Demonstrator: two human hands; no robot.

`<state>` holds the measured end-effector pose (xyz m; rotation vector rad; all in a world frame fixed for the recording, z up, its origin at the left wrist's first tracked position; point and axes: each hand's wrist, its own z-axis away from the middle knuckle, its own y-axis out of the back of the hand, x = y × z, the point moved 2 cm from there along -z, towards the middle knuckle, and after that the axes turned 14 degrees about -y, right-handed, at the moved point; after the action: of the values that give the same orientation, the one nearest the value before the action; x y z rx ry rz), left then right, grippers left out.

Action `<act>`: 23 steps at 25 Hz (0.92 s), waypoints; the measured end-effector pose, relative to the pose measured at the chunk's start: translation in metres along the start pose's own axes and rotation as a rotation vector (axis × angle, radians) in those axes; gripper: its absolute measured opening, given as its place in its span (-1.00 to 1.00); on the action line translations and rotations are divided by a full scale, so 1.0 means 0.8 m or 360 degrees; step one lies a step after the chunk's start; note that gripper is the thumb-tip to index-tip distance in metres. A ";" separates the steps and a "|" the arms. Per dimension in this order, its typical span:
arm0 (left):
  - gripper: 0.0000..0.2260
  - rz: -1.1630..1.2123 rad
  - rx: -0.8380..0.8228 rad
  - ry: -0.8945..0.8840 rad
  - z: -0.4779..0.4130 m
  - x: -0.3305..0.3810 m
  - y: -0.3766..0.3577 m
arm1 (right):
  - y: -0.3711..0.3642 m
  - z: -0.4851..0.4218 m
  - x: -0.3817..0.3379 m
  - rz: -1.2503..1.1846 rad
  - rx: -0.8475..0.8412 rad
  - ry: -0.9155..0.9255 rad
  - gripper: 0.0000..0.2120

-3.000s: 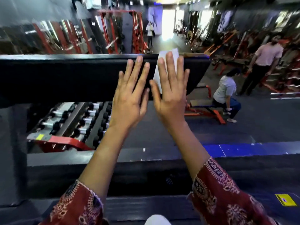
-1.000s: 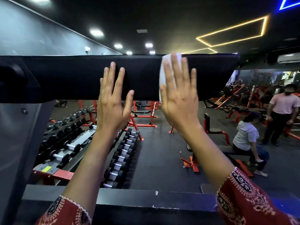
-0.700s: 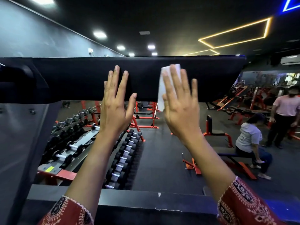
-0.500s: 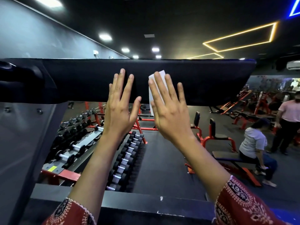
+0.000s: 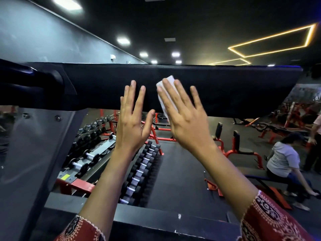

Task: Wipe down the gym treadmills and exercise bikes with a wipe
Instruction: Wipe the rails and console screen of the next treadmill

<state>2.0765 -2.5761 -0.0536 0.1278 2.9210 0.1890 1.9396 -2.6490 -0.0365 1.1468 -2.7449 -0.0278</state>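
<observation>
Head view: dim gym, dumbbell rack [image 5: 90,153] below | right hand [image 5: 187,126], fingers spread, presses thin white paper wipe [image 5: 167,82] onto wide matte-black treadmill console panel [image 5: 234,89] | left hand [image 5: 133,122] flat beside it, holding nothing | wipe looks light and limp; I'd pin it under my palm.

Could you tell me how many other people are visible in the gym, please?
2: a seated person low at right, and a standing person cut off by the right edge. The console may hide others.
</observation>
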 end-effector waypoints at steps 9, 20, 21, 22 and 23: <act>-0.52 0.0013 0.0023 -0.0147 0.004 0.027 -0.017 | 0.013 0.042 0.043 -0.0002 0.0125 -0.0411 -0.45; -0.55 0.0088 0.0036 -0.0336 -0.023 0.095 -0.063 | 0.039 0.061 0.106 -0.0108 0.0260 -0.0711 -0.51; -0.56 0.0086 0.0041 -0.0371 -0.027 0.101 -0.066 | 0.043 0.060 0.113 -0.0188 0.0288 -0.0812 -0.54; -0.57 0.0080 0.0056 -0.0385 -0.031 0.104 -0.068 | 0.046 0.058 0.115 -0.0206 0.0283 -0.0811 -0.55; -0.57 0.0077 0.0075 -0.0379 -0.034 0.107 -0.070 | 0.049 0.056 0.116 -0.0146 0.0259 -0.0738 -0.55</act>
<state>1.9831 -2.6264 -0.0523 0.2129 2.6876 0.1047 1.8406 -2.6891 -0.0642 1.4705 -3.1377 -0.0946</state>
